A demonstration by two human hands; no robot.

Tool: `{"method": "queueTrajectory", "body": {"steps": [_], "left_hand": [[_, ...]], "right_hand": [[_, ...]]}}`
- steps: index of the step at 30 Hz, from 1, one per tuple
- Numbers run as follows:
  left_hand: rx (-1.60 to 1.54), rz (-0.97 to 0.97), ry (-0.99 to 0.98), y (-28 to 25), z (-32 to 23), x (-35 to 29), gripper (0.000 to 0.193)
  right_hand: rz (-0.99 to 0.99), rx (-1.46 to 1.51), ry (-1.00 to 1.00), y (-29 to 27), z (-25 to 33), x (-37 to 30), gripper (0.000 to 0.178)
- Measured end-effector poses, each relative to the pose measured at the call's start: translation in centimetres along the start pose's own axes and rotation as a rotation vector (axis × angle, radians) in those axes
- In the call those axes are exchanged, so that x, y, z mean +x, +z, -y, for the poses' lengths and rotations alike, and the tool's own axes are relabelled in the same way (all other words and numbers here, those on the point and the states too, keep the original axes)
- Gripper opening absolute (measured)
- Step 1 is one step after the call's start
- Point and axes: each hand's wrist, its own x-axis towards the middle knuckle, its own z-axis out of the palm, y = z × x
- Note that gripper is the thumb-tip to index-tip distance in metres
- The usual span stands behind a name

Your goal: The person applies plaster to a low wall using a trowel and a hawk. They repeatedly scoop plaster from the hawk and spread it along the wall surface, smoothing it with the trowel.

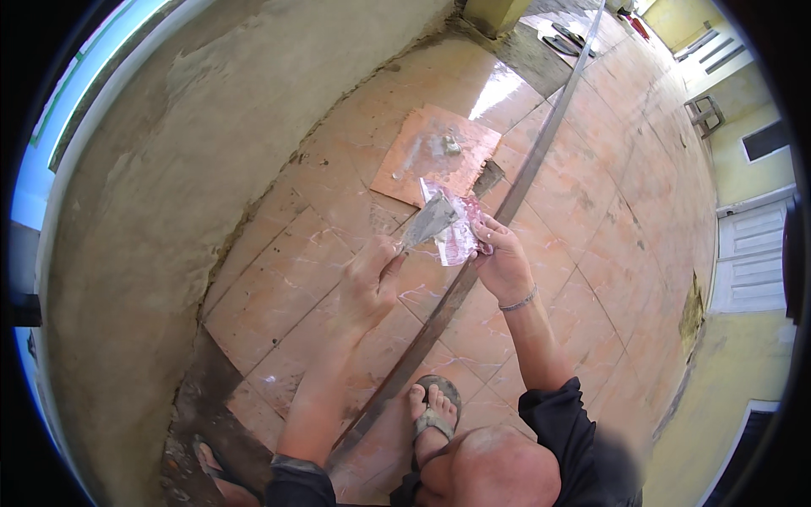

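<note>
My left hand (369, 275) is closed round the handle of a putty knife (432, 218), whose grey-smeared blade points up and to the right. The blade lies against a torn, crumpled pink-and-white packet (459, 243). Fingers of my right hand (504, 260) pinch that packet from its right side. What is inside the packet cannot be made out. Just beyond both hands, a square orange-pink board or tile (401, 176) lies on the floor, smeared grey. On it sits a small pale lump of paste (452, 146).
A long straight bar (547, 139) runs across the tiled floor (583, 220), passing under my right forearm. A rough plastered wall (169, 211) rises at the left. Sandals (564, 40) lie at the far end. My sandalled foot (433, 414) is below, near the bar.
</note>
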Motion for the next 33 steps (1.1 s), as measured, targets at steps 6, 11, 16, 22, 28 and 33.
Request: {"method": "queueTrajectory", "body": {"steps": [6,11,16,22,28,33], "left_hand": [[0.119,0.097,0.155,-6.3,-0.1,-1.3,0.013],[0.189,0.203,-0.006,-12.5,-2.2,-1.3,0.014],[-0.082,-0.228,-0.045,-16.2,-6.0,-4.7,0.012],[-0.508,-0.36,0.028,-21.8,-13.6,-1.9,0.012],[-0.278,-0.07,0.395,-34.3,-17.7,-0.6,0.015],[0.612,-0.207,0.696,-47.0,-17.3,-7.6,0.018]], "right_hand": [[-0.076,-0.05,-0.218,-0.1,3.0,-2.7,0.026],[-0.053,-0.07,-0.442,2.6,3.9,-8.4,0.029],[0.042,-0.027,-0.393,9.7,5.3,-17.5,0.035],[-0.146,-0.48,-0.54,21.1,7.1,-23.8,0.038],[-0.149,-0.481,-0.352,28.0,-3.6,-18.1,0.043],[-0.051,-0.221,-0.332,28.6,-24.5,-11.8,0.018]]}}
